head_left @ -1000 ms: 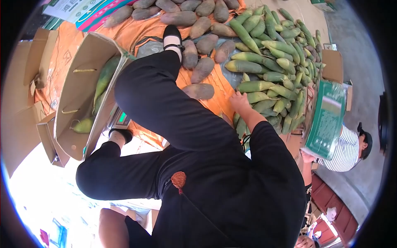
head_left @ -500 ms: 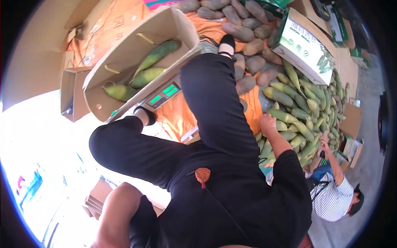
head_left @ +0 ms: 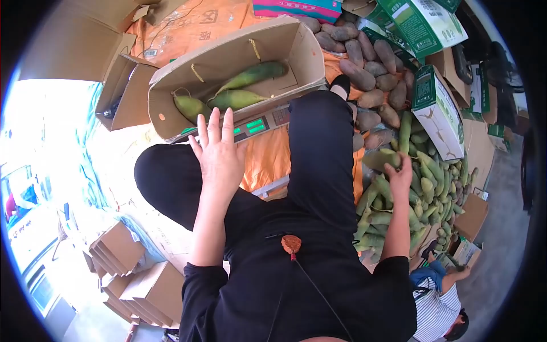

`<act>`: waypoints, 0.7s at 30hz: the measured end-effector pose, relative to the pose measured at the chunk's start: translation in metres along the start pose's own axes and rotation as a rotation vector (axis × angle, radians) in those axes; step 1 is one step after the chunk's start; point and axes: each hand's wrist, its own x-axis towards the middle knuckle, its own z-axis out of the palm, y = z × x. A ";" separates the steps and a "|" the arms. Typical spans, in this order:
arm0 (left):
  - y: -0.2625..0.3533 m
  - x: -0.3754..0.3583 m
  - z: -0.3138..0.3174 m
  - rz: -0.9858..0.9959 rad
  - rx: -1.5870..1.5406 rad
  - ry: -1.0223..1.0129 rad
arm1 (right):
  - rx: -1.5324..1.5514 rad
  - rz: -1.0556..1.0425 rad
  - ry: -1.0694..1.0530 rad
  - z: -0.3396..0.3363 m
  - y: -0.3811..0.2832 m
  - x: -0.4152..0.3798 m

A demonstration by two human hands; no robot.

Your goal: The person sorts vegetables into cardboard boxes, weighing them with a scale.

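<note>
My left hand (head_left: pixel 219 154) is spread open above my lap, beside the scale (head_left: pixel 256 126) with its lit green display. Behind it, an open cardboard box (head_left: pixel 239 62) rests on the scale with several green radishes (head_left: pixel 236 98) inside. My right hand (head_left: pixel 400 171) is closed round a green radish (head_left: pixel 380 161) at the near edge of the radish pile (head_left: pixel 436 182). Just beyond that hand, a long green radish (head_left: pixel 405 132) points away toward the reddish-brown tubers (head_left: pixel 371 99).
Green-and-white boxes (head_left: pixel 439 111) stand at the upper right. Open cardboard boxes (head_left: pixel 130 94) are at the upper left and folded cartons (head_left: pixel 154 290) at the lower left. A co-worker in a striped shirt (head_left: pixel 436 310) is at the lower right, beside the pile.
My left hand has come into view, raised and spread. My right hand has moved up the pile and lifted a radish. The view has shifted, and the co-worker appears lower.
</note>
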 end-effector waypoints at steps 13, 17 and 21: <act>-0.008 0.008 0.010 0.067 0.072 0.136 | 0.791 -0.684 -0.108 -0.019 -0.272 0.063; -0.011 0.009 0.011 0.071 0.079 0.131 | 0.785 -0.501 -0.453 0.047 -0.299 0.074; -0.013 0.008 0.009 0.072 0.103 0.127 | 0.577 -0.450 -0.585 0.107 -0.300 0.086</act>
